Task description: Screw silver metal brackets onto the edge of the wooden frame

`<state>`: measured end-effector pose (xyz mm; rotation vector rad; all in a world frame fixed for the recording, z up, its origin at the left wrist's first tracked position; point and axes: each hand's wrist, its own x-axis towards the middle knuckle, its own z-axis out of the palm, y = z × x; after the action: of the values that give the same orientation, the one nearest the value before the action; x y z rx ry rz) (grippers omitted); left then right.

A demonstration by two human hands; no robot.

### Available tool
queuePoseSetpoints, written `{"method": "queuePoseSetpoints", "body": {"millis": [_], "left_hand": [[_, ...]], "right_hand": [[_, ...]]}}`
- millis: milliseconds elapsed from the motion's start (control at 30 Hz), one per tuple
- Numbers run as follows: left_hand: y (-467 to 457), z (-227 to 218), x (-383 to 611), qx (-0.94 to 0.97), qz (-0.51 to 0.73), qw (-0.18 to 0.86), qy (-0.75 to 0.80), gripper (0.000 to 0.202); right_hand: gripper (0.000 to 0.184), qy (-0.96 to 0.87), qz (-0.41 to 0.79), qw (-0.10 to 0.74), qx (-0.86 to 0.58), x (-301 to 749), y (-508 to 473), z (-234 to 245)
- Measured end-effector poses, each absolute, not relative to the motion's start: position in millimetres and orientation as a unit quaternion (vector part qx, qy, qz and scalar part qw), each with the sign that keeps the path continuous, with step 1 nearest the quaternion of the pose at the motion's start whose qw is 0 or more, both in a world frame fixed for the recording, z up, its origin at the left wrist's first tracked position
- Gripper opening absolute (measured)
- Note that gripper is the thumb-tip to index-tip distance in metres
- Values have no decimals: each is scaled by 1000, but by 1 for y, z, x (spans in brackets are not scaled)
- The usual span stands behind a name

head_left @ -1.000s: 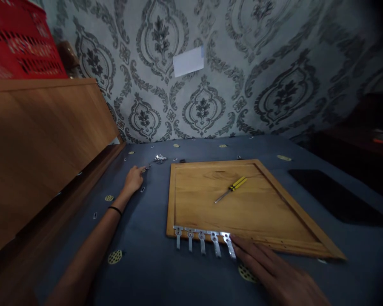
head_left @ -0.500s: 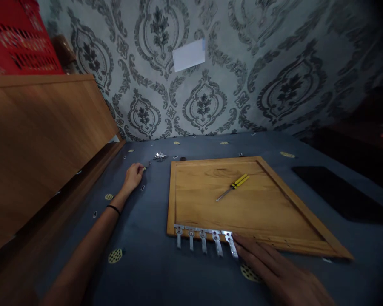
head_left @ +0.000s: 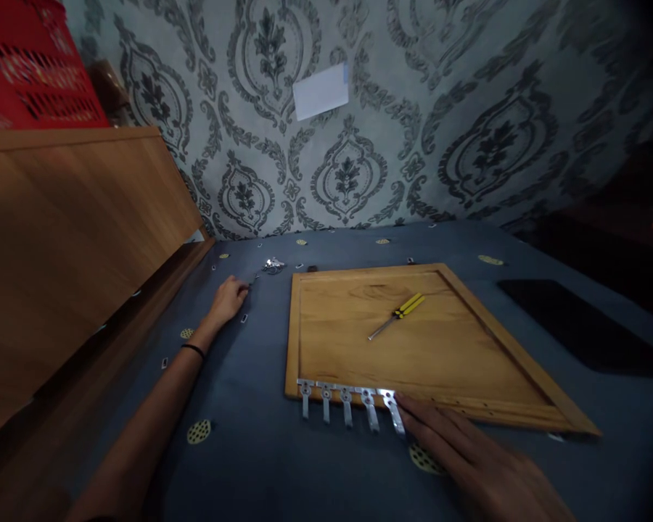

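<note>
On the blue cloth, my left hand [head_left: 230, 299] has its fingers drawn together in a pinch; what lies between the fingertips is too small to make out. Just beyond them sits a pile of small shiny metal pieces [head_left: 273, 266]. A row of several metal hooks [head_left: 346, 397] lines the near edge of a framed wooden panel [head_left: 413, 355], their arms reaching over its side. My right hand [head_left: 468, 449] has its fingers stretched out, the fingertips touching the rightmost hook [head_left: 392, 407]. A yellow-and-black screwdriver [head_left: 397, 314] rests on the panel.
A wooden cabinet [head_left: 76, 239] stands along the left, with a red plastic basket [head_left: 38, 72] on top. Patterned wallpaper [head_left: 348, 174] closes off the back and bears a white paper [head_left: 321, 91]. A flat black object [head_left: 577, 319] lies right of the panel.
My left fingertips have moved very slightly away from me, toward the small metal pieces. My right hand stays at the rightmost hook.
</note>
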<state>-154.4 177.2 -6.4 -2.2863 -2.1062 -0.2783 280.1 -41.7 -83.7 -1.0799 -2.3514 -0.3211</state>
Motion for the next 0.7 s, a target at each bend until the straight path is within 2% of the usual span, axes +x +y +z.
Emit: {"method": "queuePoseSetpoints", "body": {"millis": [167, 333, 433, 500, 633, 700], "left_hand": [[172, 0, -136, -729, -40, 30, -682, 36], [164, 14, -123, -717, -16, 28, -696, 35], [155, 25, -120, -713, -18, 19, -701, 27], [149, 33, -114, -722, -30, 6, -691, 11], [130, 44, -85, -773, -71, -60, -628, 10], [115, 46, -59, -798, -91, -107, -587, 16]], "right_hand": [[68, -889, -153, 217, -373, 278, -40, -62], [73, -882, -120, 222, -398, 273, -46, -50], [71, -880, -119, 210, -409, 268, -50, -43], [65, -888, -104, 203, -400, 265, -51, -38], [65, -885, -97, 212, -402, 262, -50, -30], [63, -884, -96, 224, -400, 261, -51, -29]]}}
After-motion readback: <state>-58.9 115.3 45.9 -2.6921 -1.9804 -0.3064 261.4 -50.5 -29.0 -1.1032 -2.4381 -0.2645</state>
